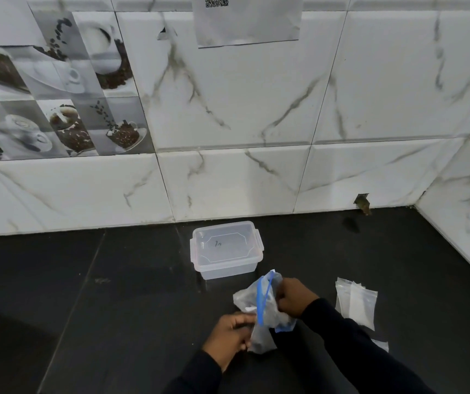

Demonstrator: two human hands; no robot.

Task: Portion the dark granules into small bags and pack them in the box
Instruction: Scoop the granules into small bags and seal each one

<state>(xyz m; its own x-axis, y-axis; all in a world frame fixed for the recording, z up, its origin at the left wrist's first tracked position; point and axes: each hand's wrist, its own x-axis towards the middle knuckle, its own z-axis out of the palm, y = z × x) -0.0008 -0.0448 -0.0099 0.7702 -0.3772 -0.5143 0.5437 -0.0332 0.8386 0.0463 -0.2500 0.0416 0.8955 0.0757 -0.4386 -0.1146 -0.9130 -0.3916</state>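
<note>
A clear plastic bag with a blue zip strip (265, 305) hangs low over the dark counter, dark granules dimly visible inside. My left hand (232, 336) grips its lower left side, beside a small clear bag (260, 341). My right hand (294, 298) pinches the big bag's upper right edge. Behind them stands a clear plastic box (226, 248) with its lid on. A stack of small empty clear bags (356, 304) lies to the right.
The black counter (114, 294) ends at a marble-tiled wall (256, 180) behind and on the right. One more small bag (381, 345) lies near my right sleeve. A chipped hole in the wall (362, 202) sits at the counter's back right.
</note>
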